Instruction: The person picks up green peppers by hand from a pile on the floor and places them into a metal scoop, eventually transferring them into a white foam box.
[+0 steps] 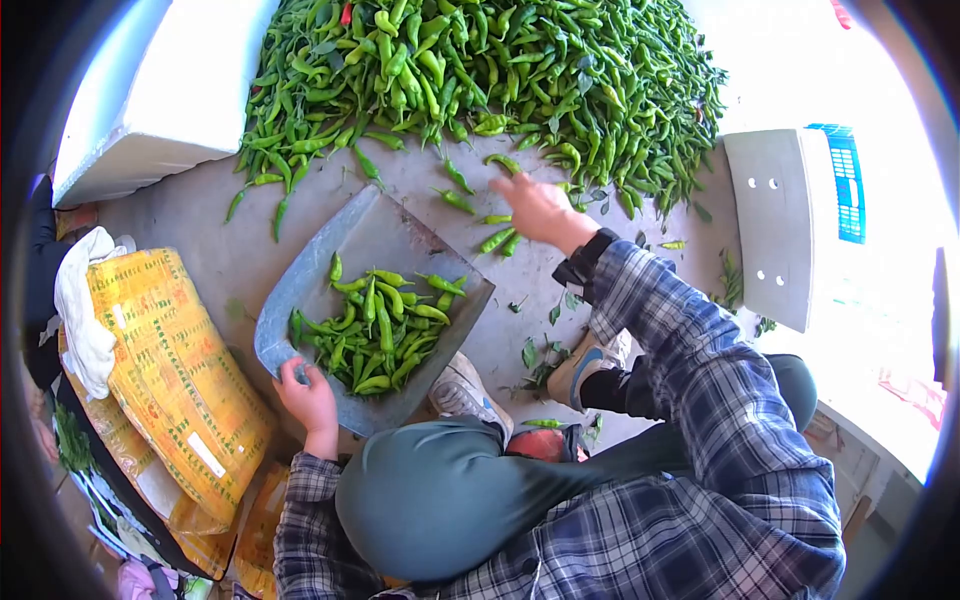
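A grey metal scoop [440, 245], shaped like a large dustpan, lies on the floor with a heap of green chili peppers [385, 320] in it. My left hand [308, 396] grips its rounded rim at the lower left, thumb curled over the edge. Over the floor to the right of the scoop is my right hand [540, 208], fingers stretched toward a few loose green peppers [457, 200]. One pepper [503, 163] lies just beyond its fingertips. Nothing shows in this hand, though its underside is hidden.
A large pile of green peppers [480, 70] covers the floor ahead. White foam boxes stand left [150, 150] and right [775, 220], with a blue crate [845, 185] behind the right one. Yellow-taped cardboard [180, 370] with a white cloth [88, 310] is at left. My shoes [465, 390] are close to the scoop.
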A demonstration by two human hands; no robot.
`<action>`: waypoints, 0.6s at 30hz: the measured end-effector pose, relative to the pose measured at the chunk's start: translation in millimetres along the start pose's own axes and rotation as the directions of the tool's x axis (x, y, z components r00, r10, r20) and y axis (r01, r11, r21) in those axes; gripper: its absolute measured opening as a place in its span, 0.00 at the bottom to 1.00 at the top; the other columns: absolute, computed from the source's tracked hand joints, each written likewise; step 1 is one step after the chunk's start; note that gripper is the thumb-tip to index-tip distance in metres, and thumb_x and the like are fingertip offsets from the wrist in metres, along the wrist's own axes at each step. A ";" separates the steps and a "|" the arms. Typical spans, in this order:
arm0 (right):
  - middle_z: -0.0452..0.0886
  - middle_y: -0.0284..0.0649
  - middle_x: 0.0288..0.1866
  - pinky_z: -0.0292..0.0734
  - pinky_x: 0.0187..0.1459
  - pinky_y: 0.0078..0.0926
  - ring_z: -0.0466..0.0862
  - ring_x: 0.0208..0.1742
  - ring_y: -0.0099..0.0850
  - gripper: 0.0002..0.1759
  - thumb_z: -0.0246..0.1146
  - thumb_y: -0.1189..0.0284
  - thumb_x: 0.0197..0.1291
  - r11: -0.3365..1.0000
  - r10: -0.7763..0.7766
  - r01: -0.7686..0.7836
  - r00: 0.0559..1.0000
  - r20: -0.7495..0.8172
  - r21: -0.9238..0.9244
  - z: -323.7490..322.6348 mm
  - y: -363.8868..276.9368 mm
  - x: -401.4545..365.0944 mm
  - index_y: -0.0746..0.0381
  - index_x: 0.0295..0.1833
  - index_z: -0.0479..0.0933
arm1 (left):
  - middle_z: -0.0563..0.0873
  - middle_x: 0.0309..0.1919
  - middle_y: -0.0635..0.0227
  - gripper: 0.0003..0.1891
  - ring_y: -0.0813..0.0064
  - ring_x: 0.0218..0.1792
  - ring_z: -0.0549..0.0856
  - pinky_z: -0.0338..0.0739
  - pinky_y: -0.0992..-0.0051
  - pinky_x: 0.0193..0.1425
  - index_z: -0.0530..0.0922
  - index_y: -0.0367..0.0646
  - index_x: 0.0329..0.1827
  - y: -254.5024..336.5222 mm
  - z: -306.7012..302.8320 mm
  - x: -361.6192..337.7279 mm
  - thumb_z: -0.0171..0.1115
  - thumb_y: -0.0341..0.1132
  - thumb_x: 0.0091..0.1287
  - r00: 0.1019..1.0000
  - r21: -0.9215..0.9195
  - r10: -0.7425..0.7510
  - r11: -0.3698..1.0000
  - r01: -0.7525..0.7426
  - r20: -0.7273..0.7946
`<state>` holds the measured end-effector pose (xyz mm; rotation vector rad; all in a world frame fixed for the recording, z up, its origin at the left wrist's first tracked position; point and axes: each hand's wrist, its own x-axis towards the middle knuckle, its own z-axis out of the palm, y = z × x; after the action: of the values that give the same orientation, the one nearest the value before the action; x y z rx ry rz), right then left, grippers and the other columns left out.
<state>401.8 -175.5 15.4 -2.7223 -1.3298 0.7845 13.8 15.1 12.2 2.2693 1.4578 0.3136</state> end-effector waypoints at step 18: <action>0.68 0.48 0.51 0.79 0.32 0.31 0.79 0.40 0.41 0.33 0.60 0.75 0.48 0.838 -0.255 0.292 0.956 0.143 -0.461 44.6 -8.1 -55.7 0.52 0.63 0.64 | 0.75 0.38 0.48 0.09 0.49 0.41 0.75 0.68 0.60 0.48 0.76 0.41 0.40 3.5 -0.6 0.9 0.56 0.30 0.55 1.000 0.017 -0.011 1.000 0.012 -0.008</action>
<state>347.7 -220.8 2.3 -2.7413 -2.1278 0.6001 16.8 14.8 14.3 2.2745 1.4822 0.3081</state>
